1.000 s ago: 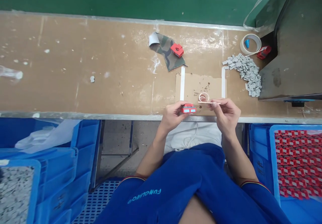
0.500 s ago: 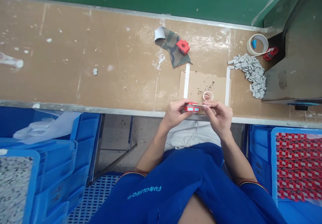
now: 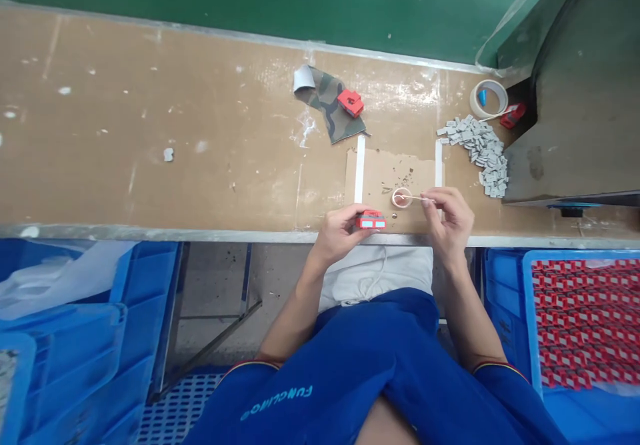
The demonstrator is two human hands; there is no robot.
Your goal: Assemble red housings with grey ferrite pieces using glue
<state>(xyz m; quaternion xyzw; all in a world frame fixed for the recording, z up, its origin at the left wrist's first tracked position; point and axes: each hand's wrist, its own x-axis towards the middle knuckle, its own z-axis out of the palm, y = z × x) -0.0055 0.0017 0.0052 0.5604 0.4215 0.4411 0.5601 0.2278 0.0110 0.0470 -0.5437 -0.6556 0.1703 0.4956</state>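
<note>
My left hand [image 3: 341, 231] grips a small red toy vehicle part [image 3: 371, 220] with two pale window patches, just above the bench's front edge. Between the thumb and fingers of my right hand [image 3: 449, 221] is a thin pale stick [image 3: 415, 197], like a cotton swab. Its tip reaches into a small round cup [image 3: 401, 197] on the cardboard sheet [image 3: 377, 178]. What the cup contains is too small to make out. White tape strips [image 3: 360, 168] run along both sides of the cardboard, and dark specks lie near the cup.
Beyond the cardboard, a red part [image 3: 351, 103] rests on camouflage cloth [image 3: 333, 115]. Small grey pieces [image 3: 480, 150] are heaped at right, near a tape roll [image 3: 489, 98] and a dark metal housing [image 3: 580, 125]. A blue crate [image 3: 527, 318] of red parts stands at lower right.
My right hand has moved the stick away from the red part and into the cup. My left hand still holds the red part. The whole view has shifted slightly.
</note>
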